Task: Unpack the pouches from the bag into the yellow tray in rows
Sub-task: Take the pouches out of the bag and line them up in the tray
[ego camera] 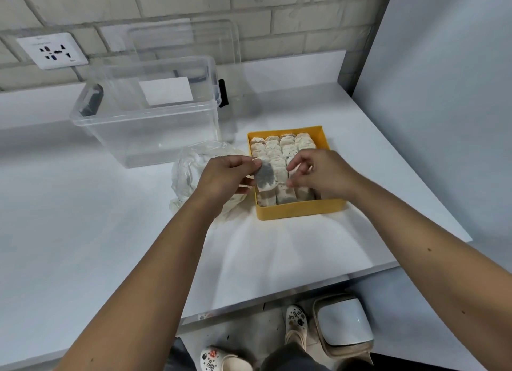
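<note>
A yellow tray stands on the white table, filled with several rows of pale pouches standing on edge. My left hand pinches one pouch with a dark filling, held over the tray's left column. My right hand rests with fingertips on the pouches near the tray's front right, fingers apart. A crumpled clear plastic bag lies just left of the tray, partly hidden behind my left hand.
A clear plastic storage box with black latches stands at the back left, its lid leaning on the brick wall. A wall socket is at far left. A grey partition rises on the right. A white bin sits under the table edge.
</note>
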The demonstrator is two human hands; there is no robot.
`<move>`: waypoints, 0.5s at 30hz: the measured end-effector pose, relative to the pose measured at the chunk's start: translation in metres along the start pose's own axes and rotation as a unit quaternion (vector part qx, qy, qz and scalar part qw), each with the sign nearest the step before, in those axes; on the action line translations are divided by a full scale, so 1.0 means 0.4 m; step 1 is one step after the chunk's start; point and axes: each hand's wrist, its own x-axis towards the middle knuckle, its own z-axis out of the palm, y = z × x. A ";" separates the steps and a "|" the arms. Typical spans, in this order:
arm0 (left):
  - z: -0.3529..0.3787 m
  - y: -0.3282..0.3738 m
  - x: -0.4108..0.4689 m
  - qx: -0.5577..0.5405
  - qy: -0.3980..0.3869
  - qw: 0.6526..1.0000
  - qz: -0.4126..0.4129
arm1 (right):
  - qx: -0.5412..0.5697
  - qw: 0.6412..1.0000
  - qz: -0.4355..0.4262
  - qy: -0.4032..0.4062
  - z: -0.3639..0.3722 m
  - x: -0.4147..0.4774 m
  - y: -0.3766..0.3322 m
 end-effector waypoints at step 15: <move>0.054 0.018 0.016 0.009 0.002 1.000 0.028 | 0.049 0.997 0.049 0.014 -0.081 -0.012 0.053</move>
